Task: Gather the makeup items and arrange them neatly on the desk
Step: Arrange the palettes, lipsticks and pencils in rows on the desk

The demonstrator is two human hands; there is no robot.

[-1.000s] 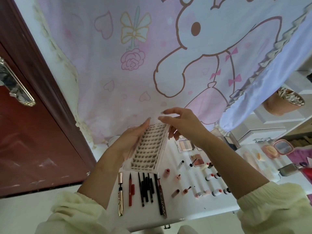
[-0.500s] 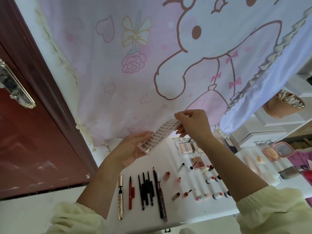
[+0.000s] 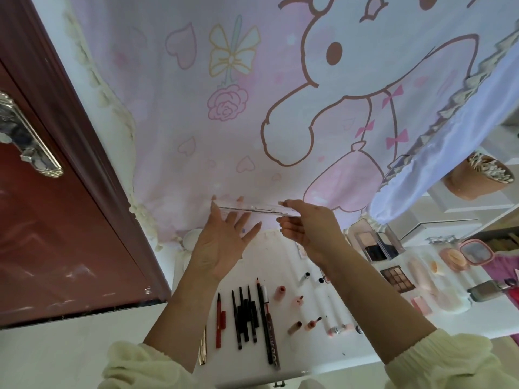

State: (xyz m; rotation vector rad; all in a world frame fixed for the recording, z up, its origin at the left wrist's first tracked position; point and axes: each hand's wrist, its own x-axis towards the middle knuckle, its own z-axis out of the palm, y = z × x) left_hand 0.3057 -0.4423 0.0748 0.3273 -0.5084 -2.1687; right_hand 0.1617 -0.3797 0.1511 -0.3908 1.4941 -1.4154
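Observation:
A clear false-lash tray (image 3: 252, 209) is held edge-on above the back of the white desk (image 3: 309, 349). My right hand (image 3: 306, 230) pinches its right end. My left hand (image 3: 222, 240) has straight, spread fingers, and its fingertips touch the tray's left end. Below the hands, dark eyeliner pencils (image 3: 247, 315), a red pen (image 3: 219, 321) and a gold tube (image 3: 202, 346) lie in a row. To their right are small pink lip tubes (image 3: 299, 314).
A cartoon-print curtain (image 3: 252, 94) hangs behind the desk. A dark red door (image 3: 56, 234) stands at left. On the right are an eyeshadow palette (image 3: 397, 279), a clear compact box (image 3: 375, 242), a pink mirror case (image 3: 476, 252) and a cotton-swab cup (image 3: 474, 178).
The lash tray has gone from facing me to edge-on and level, and has risen toward the curtain. My left hand opened flat, with only its fingertips on the tray.

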